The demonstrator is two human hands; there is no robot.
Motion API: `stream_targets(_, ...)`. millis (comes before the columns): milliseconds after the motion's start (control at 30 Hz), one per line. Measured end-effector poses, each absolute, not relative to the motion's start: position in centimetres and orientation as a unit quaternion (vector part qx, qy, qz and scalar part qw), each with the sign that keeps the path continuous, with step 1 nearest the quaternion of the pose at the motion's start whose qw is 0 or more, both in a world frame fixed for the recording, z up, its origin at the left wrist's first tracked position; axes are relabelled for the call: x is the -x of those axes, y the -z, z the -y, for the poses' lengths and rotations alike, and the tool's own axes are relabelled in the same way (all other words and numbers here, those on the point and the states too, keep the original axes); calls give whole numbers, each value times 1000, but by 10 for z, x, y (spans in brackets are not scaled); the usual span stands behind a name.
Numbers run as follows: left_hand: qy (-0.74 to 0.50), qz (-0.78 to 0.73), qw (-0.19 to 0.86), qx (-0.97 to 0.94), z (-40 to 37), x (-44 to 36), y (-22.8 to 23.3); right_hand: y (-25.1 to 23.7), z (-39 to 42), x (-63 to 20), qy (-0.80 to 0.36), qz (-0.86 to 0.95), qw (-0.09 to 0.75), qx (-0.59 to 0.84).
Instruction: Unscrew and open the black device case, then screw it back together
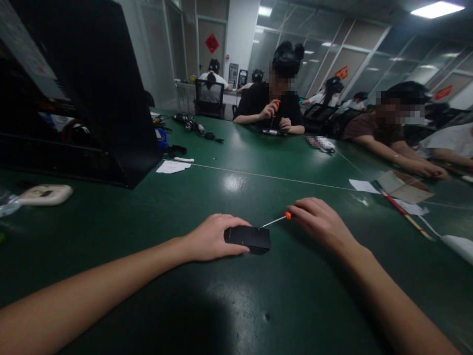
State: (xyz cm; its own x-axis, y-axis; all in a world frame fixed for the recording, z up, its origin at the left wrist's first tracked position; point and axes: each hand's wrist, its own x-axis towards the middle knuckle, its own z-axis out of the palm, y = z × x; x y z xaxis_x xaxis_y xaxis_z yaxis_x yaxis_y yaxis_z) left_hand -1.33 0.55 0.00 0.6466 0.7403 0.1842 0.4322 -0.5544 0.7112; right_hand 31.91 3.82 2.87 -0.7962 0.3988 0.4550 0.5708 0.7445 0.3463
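The left hand [210, 238] grips a flat, matte black rectangular box [247, 238] lying on the glossy green table [236, 305]. Just right of it, the right hand [320, 222] clasps an orange-handled screwdriver [276, 220], its thin metal shaft touching the box's top edge.

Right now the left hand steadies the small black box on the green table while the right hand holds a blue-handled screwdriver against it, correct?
Not quite: the handle is orange, not blue. In the head view, the left hand steadies the small black box on the green table, and the right hand holds the orange-handled screwdriver with its tip against the box.
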Motion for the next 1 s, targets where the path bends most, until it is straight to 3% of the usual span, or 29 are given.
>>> stream_targets(333,-251,-331,323,-850,-6,12,1,-25,-36,-310,187,918,229,265)
stream_targets(1000,-243,-338,320,-851,-7,14,3,-19,-29,-289,175,929,202,257)
